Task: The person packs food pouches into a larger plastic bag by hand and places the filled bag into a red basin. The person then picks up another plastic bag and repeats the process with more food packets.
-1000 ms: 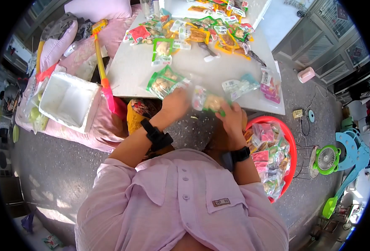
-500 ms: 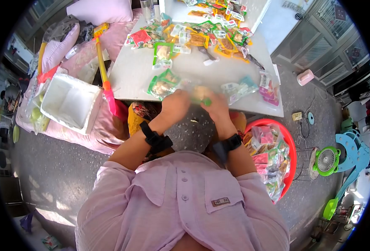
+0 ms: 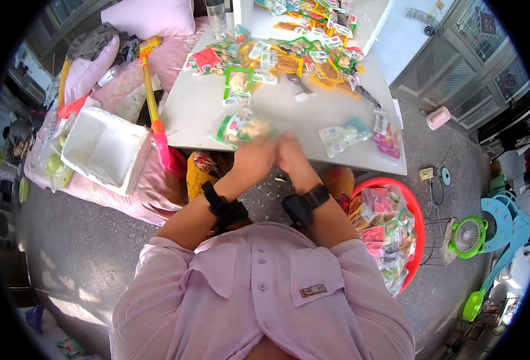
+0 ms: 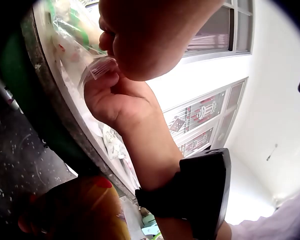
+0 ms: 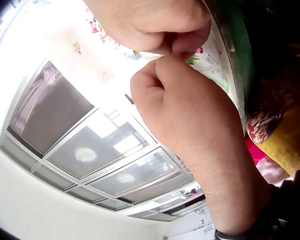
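In the head view my left hand [image 3: 254, 158] and right hand [image 3: 289, 153] meet at the table's [image 3: 194, 120] front edge. Between them, in the left wrist view, is a clear packet corner with a barcode [image 4: 103, 68], which the right fingers [image 4: 104, 92] pinch. Curled left fingers [image 4: 106, 41] grip the same plastic beside them. Pale pieces [image 3: 255, 128] in clear wrap lie just beyond the left hand, against a green-edged packet [image 3: 235, 127]. Where one packet ends and the other begins is blurred. The right wrist view shows both hands' fingertips touching, mostly hidden.
Behind lie another green-edged packet [image 3: 239, 83] and a heap of colourful packets [image 3: 283, 62]. Blue-white [image 3: 344, 135] and purple [image 3: 387, 133] packets lie to the right. A red basin [image 3: 419, 225] of packets stands on the floor at right, a white foam box [image 3: 101, 148] at left.
My right hand has moved left, bringing its packet of pale pieces over to my left hand, and the hands now meet. The left hand stays nearly in place.
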`<state>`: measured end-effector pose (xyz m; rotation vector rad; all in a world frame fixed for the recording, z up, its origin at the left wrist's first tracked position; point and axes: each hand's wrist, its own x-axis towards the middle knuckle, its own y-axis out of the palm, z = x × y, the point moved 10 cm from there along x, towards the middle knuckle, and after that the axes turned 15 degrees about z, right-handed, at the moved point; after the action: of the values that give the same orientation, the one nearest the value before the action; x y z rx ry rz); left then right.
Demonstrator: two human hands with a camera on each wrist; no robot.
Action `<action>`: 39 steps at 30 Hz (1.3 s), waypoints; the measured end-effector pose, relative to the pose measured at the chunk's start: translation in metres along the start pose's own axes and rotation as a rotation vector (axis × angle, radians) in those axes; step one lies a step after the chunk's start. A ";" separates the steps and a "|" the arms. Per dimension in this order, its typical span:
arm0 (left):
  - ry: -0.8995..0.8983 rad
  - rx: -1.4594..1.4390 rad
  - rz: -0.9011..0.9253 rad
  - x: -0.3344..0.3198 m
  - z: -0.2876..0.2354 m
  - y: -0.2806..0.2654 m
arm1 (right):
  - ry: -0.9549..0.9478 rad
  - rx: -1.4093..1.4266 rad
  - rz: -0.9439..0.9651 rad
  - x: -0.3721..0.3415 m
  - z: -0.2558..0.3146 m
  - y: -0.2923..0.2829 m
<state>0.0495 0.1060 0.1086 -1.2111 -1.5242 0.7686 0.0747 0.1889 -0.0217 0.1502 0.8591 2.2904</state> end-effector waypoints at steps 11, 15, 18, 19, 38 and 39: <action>0.070 -0.041 -0.064 -0.012 -0.004 -0.001 | 0.028 -0.077 0.108 0.004 0.004 0.019; 0.144 -0.021 -0.096 -0.030 -0.014 -0.002 | 0.074 -0.044 0.199 -0.004 0.010 0.016; 0.169 0.059 -0.133 -0.039 -0.011 0.001 | 0.147 -0.202 0.117 -0.014 0.016 0.002; 0.172 0.083 -0.154 -0.039 -0.006 0.005 | 0.110 -0.343 0.030 -0.017 0.026 -0.010; 0.054 -0.493 -0.264 0.021 0.068 -0.095 | -0.684 -1.605 0.043 -0.041 0.161 0.091; 0.044 -0.579 -0.252 0.024 0.068 -0.101 | -0.678 -1.569 0.044 -0.047 0.173 0.098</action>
<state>-0.0470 0.1053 0.1871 -1.3939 -1.8862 0.1267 0.1122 0.1981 0.1787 0.1897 -1.2858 2.0647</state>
